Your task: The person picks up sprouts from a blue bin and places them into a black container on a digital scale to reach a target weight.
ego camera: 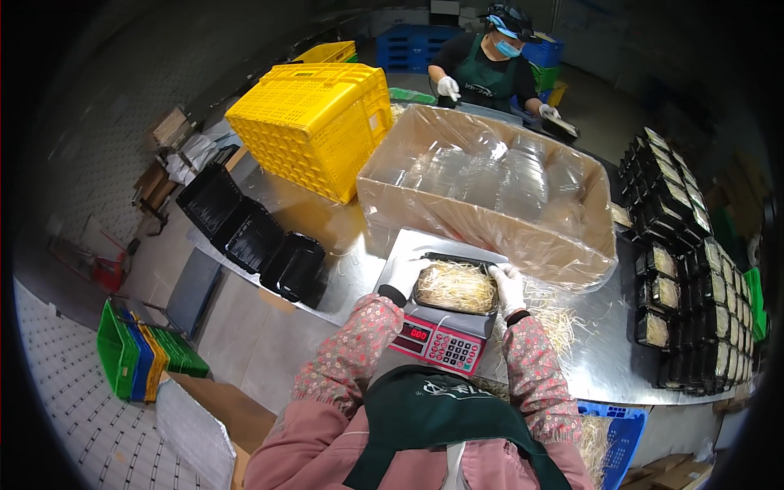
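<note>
Both my hands wear white gloves. Between them is a black plastic tray of bean sprouts point(456, 286), over the platform of an electronic scale point(438, 343) with a red keypad panel. My left hand point(407, 274) grips the tray's left rim, and my right hand point(508, 286) grips its right rim. Whether the tray touches the platform cannot be told. Loose bean sprouts point(551, 318) lie on the metal table right of the scale. Behind it stands a cardboard box point(478, 229) lined with clear plastic, holding stacks of clear plastic lids point(490, 177).
Stacked empty black trays point(248, 236) lie at the left table edge, near a yellow crate point(306, 122). Filled trays point(716, 294) are piled at the right. A blue crate of sprouts point(631, 435) sits below the near edge. Across the table stands a co-worker point(490, 73) holding a tray.
</note>
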A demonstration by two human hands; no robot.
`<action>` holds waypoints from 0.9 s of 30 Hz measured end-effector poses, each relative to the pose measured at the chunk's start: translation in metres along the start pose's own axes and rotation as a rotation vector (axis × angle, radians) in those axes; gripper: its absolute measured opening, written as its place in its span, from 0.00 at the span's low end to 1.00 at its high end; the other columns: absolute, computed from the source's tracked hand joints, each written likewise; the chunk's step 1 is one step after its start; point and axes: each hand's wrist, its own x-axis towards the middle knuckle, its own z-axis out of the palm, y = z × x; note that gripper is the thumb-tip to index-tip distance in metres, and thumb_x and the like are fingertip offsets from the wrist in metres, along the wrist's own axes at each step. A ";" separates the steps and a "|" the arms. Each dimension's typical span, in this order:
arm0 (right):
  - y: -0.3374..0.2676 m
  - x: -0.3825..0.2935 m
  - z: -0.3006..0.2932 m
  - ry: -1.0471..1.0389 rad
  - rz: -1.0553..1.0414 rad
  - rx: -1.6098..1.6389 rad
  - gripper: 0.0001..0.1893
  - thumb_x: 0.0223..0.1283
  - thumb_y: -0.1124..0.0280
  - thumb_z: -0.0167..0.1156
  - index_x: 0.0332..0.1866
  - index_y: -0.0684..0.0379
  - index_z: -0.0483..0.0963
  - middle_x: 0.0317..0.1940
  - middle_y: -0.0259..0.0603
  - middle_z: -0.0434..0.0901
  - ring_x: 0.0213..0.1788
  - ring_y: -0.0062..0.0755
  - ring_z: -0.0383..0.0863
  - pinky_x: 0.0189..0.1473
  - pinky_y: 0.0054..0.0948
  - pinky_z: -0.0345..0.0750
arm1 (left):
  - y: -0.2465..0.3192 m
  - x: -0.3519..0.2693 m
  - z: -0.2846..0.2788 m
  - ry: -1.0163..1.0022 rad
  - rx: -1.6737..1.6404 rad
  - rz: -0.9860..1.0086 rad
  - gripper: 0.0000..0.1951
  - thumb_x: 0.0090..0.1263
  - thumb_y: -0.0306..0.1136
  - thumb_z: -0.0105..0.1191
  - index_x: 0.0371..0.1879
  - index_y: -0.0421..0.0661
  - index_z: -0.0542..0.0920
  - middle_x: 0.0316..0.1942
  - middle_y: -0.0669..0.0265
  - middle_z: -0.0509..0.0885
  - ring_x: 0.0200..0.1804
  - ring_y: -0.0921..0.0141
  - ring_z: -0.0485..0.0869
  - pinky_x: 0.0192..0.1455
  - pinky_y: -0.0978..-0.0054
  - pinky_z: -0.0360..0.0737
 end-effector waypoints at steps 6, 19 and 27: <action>-0.074 -0.065 -0.013 -0.169 0.355 -0.243 0.17 0.64 0.58 0.68 0.39 0.56 0.68 0.25 0.34 0.79 0.20 0.18 0.78 0.19 0.20 0.72 | 0.061 -0.054 -0.008 0.014 0.014 -0.387 0.18 0.69 0.34 0.64 0.53 0.40 0.78 0.45 0.66 0.82 0.44 0.74 0.83 0.42 0.72 0.85; -0.064 -0.132 -0.056 -0.130 0.271 0.189 0.14 0.66 0.75 0.64 0.35 0.54 0.63 0.24 0.37 0.80 0.22 0.25 0.82 0.21 0.24 0.78 | 0.057 -0.069 0.060 -0.057 -0.114 -0.166 0.09 0.64 0.19 0.55 0.40 0.43 0.74 0.35 0.69 0.76 0.36 0.75 0.80 0.40 0.74 0.85; -0.092 -0.155 -0.173 -0.109 0.103 -0.139 0.19 0.62 0.67 0.69 0.58 0.58 0.79 0.30 0.21 0.71 0.33 0.12 0.69 0.37 0.17 0.71 | 0.025 -0.048 0.153 -0.386 -0.181 -0.325 0.19 0.64 0.20 0.60 0.54 0.40 0.75 0.44 0.65 0.82 0.45 0.73 0.83 0.51 0.75 0.83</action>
